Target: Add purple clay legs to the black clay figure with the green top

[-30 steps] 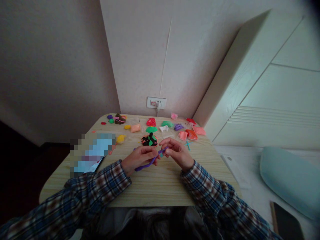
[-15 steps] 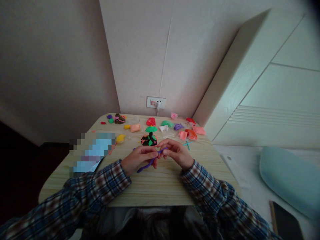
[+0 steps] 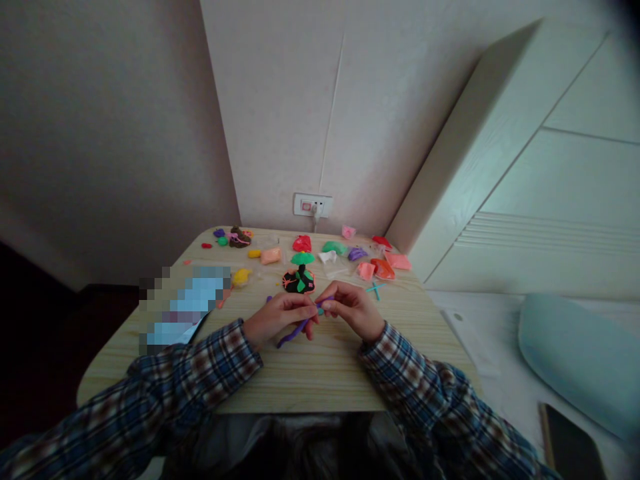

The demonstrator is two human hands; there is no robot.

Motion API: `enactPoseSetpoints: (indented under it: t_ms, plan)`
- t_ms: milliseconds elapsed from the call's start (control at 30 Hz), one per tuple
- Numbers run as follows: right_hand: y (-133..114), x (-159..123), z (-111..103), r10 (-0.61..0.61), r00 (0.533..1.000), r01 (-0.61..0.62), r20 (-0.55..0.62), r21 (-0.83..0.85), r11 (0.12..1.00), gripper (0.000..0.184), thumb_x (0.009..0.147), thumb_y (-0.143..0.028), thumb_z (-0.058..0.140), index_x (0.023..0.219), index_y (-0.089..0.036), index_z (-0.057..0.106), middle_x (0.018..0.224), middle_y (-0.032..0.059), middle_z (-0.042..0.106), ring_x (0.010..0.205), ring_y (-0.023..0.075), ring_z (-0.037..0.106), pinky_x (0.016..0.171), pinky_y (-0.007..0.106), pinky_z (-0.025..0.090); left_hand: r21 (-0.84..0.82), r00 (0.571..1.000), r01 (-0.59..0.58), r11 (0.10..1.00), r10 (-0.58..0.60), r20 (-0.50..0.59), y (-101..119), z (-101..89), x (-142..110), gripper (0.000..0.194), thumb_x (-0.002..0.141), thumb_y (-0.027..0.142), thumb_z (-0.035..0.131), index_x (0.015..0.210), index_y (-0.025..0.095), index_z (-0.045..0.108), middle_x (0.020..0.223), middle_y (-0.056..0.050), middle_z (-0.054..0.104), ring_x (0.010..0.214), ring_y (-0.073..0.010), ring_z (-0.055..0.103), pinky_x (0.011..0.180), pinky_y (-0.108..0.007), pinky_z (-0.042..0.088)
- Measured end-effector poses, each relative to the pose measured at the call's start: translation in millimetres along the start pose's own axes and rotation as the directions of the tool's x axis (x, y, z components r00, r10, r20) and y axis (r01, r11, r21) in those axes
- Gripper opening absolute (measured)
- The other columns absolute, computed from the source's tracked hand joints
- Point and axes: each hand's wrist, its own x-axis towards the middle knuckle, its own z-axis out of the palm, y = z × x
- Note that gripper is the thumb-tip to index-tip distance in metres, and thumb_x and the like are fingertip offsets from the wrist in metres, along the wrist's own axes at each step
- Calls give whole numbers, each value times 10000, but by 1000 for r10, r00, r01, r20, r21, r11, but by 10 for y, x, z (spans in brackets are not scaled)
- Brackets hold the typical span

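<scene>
A long strip of purple modelling clay (image 3: pixel 294 333) is pinched between my two hands above the near half of the table (image 3: pixel 310 383). My left hand (image 3: pixel 283 315) is closed on its middle, and the lower end hangs down below the fingers. With thumb and forefinger, my right hand (image 3: pixel 353 308) grips the other end. A small teal bit (image 3: pixel 321 311) shows between the fingertips; what it is I cannot make out. Just beyond my hands stands a black clay figure (image 3: pixel 299 281) with green patches and a green umbrella-like top (image 3: pixel 303 258).
Bagged clay lies along the back: red (image 3: pixel 301 243), green (image 3: pixel 334 248), purple (image 3: pixel 357 254), orange (image 3: pixel 383 269). A turquoise cross-shaped tool (image 3: pixel 376 291) is right of my right hand. At left lie yellow clay (image 3: pixel 241 277) and a blurred-out screen (image 3: pixel 193 307). A wall socket (image 3: pixel 313 205) is behind.
My right hand has shifted slightly down and left, its fingers drawn closer to the clay. The teal bit now shows between the fingertips. The left hand has barely moved.
</scene>
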Motion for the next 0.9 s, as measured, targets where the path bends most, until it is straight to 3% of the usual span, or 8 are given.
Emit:
enactPoseSetpoints:
  t_ms: [167, 233, 300, 400, 500, 633, 767, 900]
  plan:
    - [21, -8, -56, -10, 997, 5, -77, -76, 997, 258, 724, -402, 641, 708, -157, 563, 580, -6, 582, 507, 84, 501, 480, 213, 405, -11, 1000, 3, 1000, -3, 9, 10, -41, -6, 373, 736, 420, 597, 928, 106, 534, 634, 6, 591, 512, -100, 575, 496, -205, 429]
    - [28, -19, -104, -33, 994, 17, -105, -154, 988, 256, 732, -410, 630, 721, -160, 574, 620, 4, 589, 539, 93, 512, 514, 230, 418, 105, 1000, 5, 994, -6, 10, 7, -81, -25, 455, 711, 381, 630, 1055, 131, 468, 704, 12, 585, 510, -103, 578, 467, -201, 420]
    - [41, -36, -156, -53, 991, 21, -125, -244, 970, 245, 738, -409, 623, 740, -166, 586, 673, 14, 595, 595, 107, 528, 573, 252, 434, 308, 999, -13, 951, 28, -42, 1, -117, -64, 447, 685, 315, 656, 1056, 149, 469, 763, 10, 575, 551, -109, 581, 500, -221, 452]
    - [71, -66, -220, -62, 987, 9, -147, -338, 941, 251, 747, -424, 605, 752, -174, 584, 711, 21, 591, 661, 129, 539, 636, 280, 439, 666, 979, -61, 744, 176, -106, 2, -150, -147, 260, 717, 238, 613, 954, 149, 553, 804, -22, 600, 703, -136, 588, 628, -245, 470]
    - [94, -88, -259, -63, 982, -4, -176, -353, 935, 266, 748, -441, 595, 757, -176, 575, 682, 12, 564, 635, 124, 515, 609, 271, 424, 837, 965, -54, 544, 242, -96, 16, -178, -223, 154, 757, 223, 557, 882, 142, 595, 807, -40, 618, 661, -128, 559, 595, -231, 451]
    - [95, -82, -279, -40, 983, -12, -180, -276, 961, 258, 767, -432, 576, 793, -176, 561, 654, -1, 530, 596, 110, 488, 558, 249, 399, 869, 955, -153, 471, 297, 7, -3, -199, -279, 212, 789, 244, 529, 974, 154, 581, 873, -48, 626, 679, -124, 568, 630, -226, 462]
    - [114, -31, -244, -23, 992, -12, -127, -269, 963, 243, 798, -408, 533, 852, -174, 570, 716, 12, 537, 647, 117, 492, 590, 253, 399, 864, 945, -275, 423, 284, 162, -76, -108, -308, 338, 800, 233, 525, 1131, 170, 488, 807, -22, 630, 652, -118, 567, 640, -221, 458]
    - [167, 34, -121, -7, 997, -18, -71, -348, 937, 211, 796, -303, 541, 968, -183, 529, 763, 2, 522, 685, 122, 491, 648, 270, 414, 835, 867, -479, 271, 299, 399, -116, 13, -314, 214, 832, 299, 500, 970, 151, 571, 790, -49, 624, 690, -141, 567, 650, -239, 443]
